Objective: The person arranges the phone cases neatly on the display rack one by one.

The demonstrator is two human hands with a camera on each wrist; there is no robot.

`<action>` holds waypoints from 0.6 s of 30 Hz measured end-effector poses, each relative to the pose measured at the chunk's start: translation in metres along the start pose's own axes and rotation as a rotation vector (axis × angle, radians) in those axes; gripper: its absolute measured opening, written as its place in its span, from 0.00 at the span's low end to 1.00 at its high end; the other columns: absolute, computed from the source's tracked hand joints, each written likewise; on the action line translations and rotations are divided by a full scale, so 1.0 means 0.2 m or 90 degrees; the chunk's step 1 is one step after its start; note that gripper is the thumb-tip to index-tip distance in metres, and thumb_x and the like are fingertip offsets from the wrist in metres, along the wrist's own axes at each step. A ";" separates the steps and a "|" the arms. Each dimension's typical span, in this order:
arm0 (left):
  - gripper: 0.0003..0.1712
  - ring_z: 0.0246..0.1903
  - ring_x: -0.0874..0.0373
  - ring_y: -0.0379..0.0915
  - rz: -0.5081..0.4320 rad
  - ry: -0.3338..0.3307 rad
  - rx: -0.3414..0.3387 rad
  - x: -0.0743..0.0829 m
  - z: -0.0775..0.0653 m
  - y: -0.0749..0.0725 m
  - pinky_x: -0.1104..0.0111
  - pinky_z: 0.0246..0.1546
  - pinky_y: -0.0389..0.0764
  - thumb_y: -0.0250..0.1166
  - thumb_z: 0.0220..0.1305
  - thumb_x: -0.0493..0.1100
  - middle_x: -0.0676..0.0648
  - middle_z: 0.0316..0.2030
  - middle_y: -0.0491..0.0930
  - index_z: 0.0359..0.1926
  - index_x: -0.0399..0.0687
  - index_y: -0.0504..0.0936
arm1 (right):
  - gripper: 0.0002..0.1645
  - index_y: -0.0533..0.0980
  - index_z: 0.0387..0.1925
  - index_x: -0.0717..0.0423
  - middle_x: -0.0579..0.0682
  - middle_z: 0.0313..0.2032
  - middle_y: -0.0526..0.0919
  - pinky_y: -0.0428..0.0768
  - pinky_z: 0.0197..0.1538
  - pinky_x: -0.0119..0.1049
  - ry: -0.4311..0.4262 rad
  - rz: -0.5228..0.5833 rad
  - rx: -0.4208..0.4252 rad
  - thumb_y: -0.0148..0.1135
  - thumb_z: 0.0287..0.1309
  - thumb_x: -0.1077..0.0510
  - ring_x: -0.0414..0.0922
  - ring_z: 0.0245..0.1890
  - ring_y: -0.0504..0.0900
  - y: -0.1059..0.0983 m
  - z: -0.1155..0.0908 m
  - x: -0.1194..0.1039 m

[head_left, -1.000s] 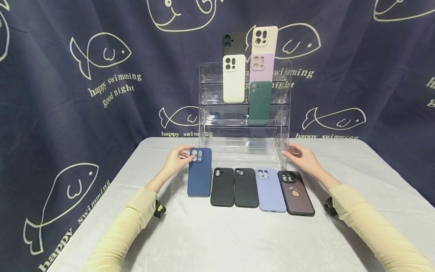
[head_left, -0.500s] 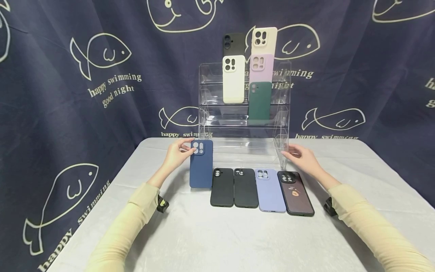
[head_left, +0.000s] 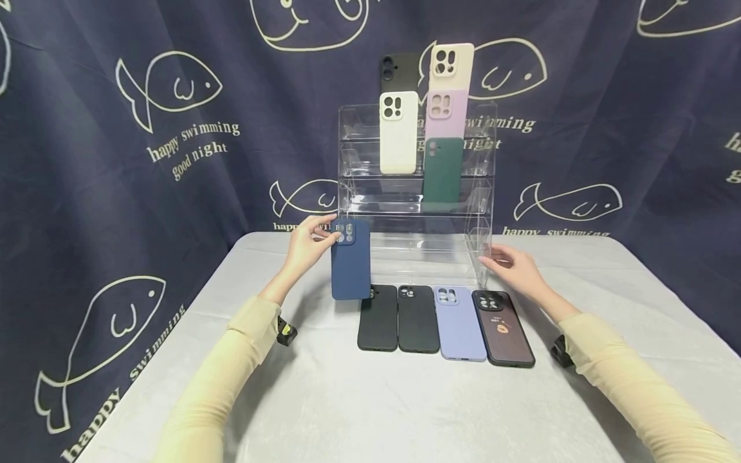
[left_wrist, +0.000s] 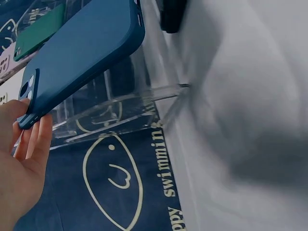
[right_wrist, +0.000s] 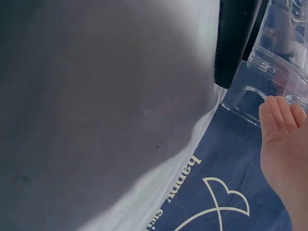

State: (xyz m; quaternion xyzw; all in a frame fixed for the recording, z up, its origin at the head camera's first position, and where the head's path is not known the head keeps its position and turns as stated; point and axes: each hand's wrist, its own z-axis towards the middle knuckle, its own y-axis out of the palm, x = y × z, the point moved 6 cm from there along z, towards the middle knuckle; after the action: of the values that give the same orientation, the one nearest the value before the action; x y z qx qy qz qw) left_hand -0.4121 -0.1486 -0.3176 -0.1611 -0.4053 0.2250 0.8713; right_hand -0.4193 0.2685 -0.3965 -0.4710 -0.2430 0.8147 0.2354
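My left hand [head_left: 308,247] pinches a dark blue phone case [head_left: 351,270] by its upper left corner, thumb at the camera cutouts. The case hangs upright in front of the left side of a clear tiered display rack [head_left: 405,260], overlapping the top of a black phone case [head_left: 378,325] in the head view. From the left wrist, the blue case [left_wrist: 91,43] slants across, with thumb and fingers [left_wrist: 43,137] on its camera end. My right hand [head_left: 517,265] grips the rack's right side panel; its fingers [right_wrist: 276,115] lie along the clear plastic in the right wrist view.
On the table lie another black case [head_left: 419,325], a lavender case [head_left: 461,328] and a dark printed case [head_left: 505,334] in a row. Upper tiers bear black [head_left: 399,74], white [head_left: 398,145], cream [head_left: 457,71], light purple [head_left: 448,112] and green [head_left: 443,170] cases.
My left hand has raised the blue phone case and carried it slightly right, towards the rack's lower tiers. My right hand has stayed at the rack's right side.
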 end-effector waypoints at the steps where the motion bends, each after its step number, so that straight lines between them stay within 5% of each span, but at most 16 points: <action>1: 0.23 0.34 0.47 0.81 -0.001 0.006 0.007 0.01 0.01 0.00 0.62 0.37 0.85 0.70 0.54 0.38 0.36 0.44 0.78 0.52 0.40 0.80 | 0.30 0.69 0.56 0.71 0.71 0.51 0.76 0.77 0.51 0.48 0.000 -0.001 0.001 0.59 0.61 0.51 0.64 0.48 0.79 0.00 0.00 0.00; 18: 0.23 0.36 0.48 0.81 -0.024 0.033 0.087 0.14 0.20 -0.01 0.64 0.41 0.84 0.69 0.54 0.37 0.40 0.47 0.78 0.53 0.39 0.79 | 0.29 0.70 0.56 0.69 0.70 0.51 0.76 0.77 0.51 0.48 0.002 0.002 -0.001 0.59 0.61 0.51 0.64 0.48 0.79 0.00 0.00 0.01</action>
State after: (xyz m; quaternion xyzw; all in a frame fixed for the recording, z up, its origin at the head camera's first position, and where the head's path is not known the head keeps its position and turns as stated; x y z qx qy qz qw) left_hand -0.4275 -0.1313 -0.2746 -0.0995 -0.3691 0.2311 0.8947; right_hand -0.4200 0.2692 -0.3972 -0.4730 -0.2422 0.8142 0.2339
